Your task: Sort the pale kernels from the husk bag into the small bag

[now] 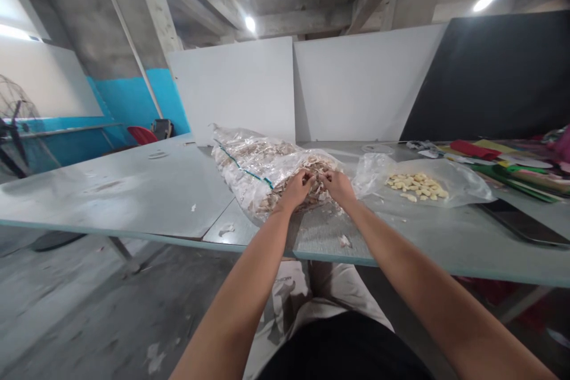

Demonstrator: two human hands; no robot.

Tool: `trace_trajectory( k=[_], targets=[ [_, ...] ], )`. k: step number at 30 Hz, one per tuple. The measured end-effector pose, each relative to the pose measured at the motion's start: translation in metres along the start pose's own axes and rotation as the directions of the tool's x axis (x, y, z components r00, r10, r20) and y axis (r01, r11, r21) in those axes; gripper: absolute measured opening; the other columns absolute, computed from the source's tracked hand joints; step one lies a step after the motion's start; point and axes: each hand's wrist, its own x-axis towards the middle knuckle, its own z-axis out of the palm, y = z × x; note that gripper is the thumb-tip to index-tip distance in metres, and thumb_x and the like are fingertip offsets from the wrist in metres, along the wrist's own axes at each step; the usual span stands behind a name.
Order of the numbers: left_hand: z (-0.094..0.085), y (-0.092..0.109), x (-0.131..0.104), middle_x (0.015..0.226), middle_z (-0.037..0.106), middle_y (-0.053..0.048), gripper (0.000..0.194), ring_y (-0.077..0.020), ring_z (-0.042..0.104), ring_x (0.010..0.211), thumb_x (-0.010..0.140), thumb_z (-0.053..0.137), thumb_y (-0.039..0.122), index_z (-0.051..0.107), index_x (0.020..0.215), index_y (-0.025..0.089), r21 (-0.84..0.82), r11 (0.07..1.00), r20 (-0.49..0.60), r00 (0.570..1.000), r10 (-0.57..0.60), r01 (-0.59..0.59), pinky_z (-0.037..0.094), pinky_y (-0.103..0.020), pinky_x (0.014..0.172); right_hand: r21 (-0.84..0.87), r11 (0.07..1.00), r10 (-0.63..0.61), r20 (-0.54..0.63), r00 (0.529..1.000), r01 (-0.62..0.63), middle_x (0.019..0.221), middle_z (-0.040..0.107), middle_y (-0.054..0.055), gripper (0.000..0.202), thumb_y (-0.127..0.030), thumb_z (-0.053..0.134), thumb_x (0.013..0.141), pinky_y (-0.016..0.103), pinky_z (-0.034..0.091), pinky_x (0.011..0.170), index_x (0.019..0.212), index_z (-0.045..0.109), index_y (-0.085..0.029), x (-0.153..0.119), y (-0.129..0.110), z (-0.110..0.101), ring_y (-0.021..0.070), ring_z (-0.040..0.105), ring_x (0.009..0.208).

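A large clear plastic bag [249, 157] lies on the table, its mouth toward me, full of papery garlic skins [318, 163]. Over the skins, my left hand [297, 189] and my right hand [337, 185] meet with bent, pinched fingers. Whatever is between the fingertips is too small and partly hidden to name. To the right, peeled garlic cloves [417, 185] rest in a loose pile on a second clear plastic bag [465, 184].
A dark phone-like slab [523, 222] lies near the table's right front edge. Coloured sheets and scraps [512, 160] are heaped behind it. White panels [236, 86] stand along the back edge. Bits of skin [344, 241] dot the grey tabletop [146, 190].
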Motion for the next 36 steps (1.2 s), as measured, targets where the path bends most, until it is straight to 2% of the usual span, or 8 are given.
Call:
trace_trajectory(
  k=[5,11,16,20,26,30,33,36],
  targets=[
    [0.001,-0.001,0.001,0.084,0.061,-0.004,0.021,-0.0135,0.055,0.077,0.082,0.048,0.033,0.057,0.09,0.016,0.002,1.0,0.004,1.0,0.019,-0.019,0.042,-0.026,0.074,-0.027,0.999,0.024,0.049,0.998,-0.023,0.064,0.064,0.005,0.036,-0.045,0.045,0.08,0.022,0.036,0.058,0.071,0.066,-0.017,-0.002,0.0,-0.002,0.0157,0.057,0.066],
    [-0.001,0.002,0.003,0.085,0.06,-0.004,0.024,-0.0139,0.054,0.078,0.084,0.042,0.025,0.057,0.1,0.017,-0.011,1.0,-0.045,0.999,0.006,-0.006,0.041,-0.027,0.077,-0.139,0.989,-0.032,0.1,0.994,0.046,0.077,0.066,0.004,0.029,-0.03,0.037,0.086,0.022,0.035,0.064,0.088,0.064,-0.019,-0.006,-0.012,-0.01,0.0152,0.058,0.076],
    [-0.004,0.012,0.007,0.072,0.053,-0.002,0.024,-0.0118,0.05,0.067,0.087,0.034,0.026,0.055,0.092,0.016,-0.15,0.987,-0.051,0.997,-0.062,0.053,0.042,-0.025,0.066,-0.211,0.977,-0.006,0.154,0.988,0.039,0.069,0.065,0.003,0.028,-0.032,0.038,0.085,0.023,0.031,0.059,0.079,0.063,-0.019,-0.007,-0.02,-0.031,0.016,0.057,0.07],
    [-0.006,0.032,0.007,0.061,0.042,0.003,0.021,-0.0075,0.039,0.049,0.087,0.033,0.029,0.049,0.088,0.016,-0.339,0.931,0.104,0.989,-0.103,0.132,0.035,-0.019,0.049,-0.176,0.982,-0.055,0.114,0.992,0.075,0.072,0.065,0.005,0.028,-0.034,0.039,0.085,0.023,0.03,0.059,0.077,0.061,-0.018,-0.016,-0.023,-0.054,0.0149,0.055,0.068],
    [-0.023,0.067,-0.001,0.059,0.031,0.005,0.016,-0.0037,0.024,0.04,0.087,0.033,0.027,0.046,0.085,0.018,-0.581,0.768,0.388,0.921,-0.032,0.271,0.022,-0.017,0.039,0.009,0.995,-0.099,0.107,0.989,0.099,0.062,0.061,0.0,0.032,-0.044,0.039,0.085,0.022,0.029,0.054,0.074,0.057,-0.02,-0.039,-0.027,-0.079,0.0123,0.051,0.057],
    [-0.033,0.076,-0.001,0.06,0.031,0.005,0.012,-0.0031,0.021,0.04,0.086,0.034,0.024,0.046,0.085,0.019,-0.63,0.715,0.407,0.913,-0.028,0.303,0.021,-0.017,0.039,-0.022,0.997,-0.077,0.112,0.991,0.08,0.054,0.053,0.001,0.044,-0.047,0.027,0.089,0.024,0.026,0.05,0.064,0.051,-0.019,-0.042,-0.024,-0.081,0.0122,0.045,0.049],
    [-0.035,0.075,-0.002,0.058,0.03,0.005,0.012,-0.0034,0.019,0.04,0.085,0.035,0.022,0.047,0.086,0.019,-0.597,0.733,0.449,0.893,-0.032,0.326,0.021,-0.017,0.038,-0.034,0.995,-0.094,0.108,0.99,0.099,0.06,0.055,0.001,0.034,-0.042,0.029,0.089,0.023,0.025,0.05,0.079,0.052,-0.02,-0.044,-0.021,-0.079,0.0132,0.047,0.053],
    [-0.035,0.072,-0.006,0.054,0.027,0.006,0.016,-0.0038,0.017,0.039,0.085,0.035,0.025,0.049,0.088,0.018,-0.535,0.778,0.462,0.885,-0.056,0.328,0.019,-0.017,0.037,-0.09,0.99,-0.086,0.2,0.976,0.106,0.064,0.057,0.001,0.027,-0.042,0.037,0.086,0.023,0.025,0.052,0.084,0.053,-0.021,-0.048,-0.018,-0.076,0.014,0.05,0.058]
  ],
)
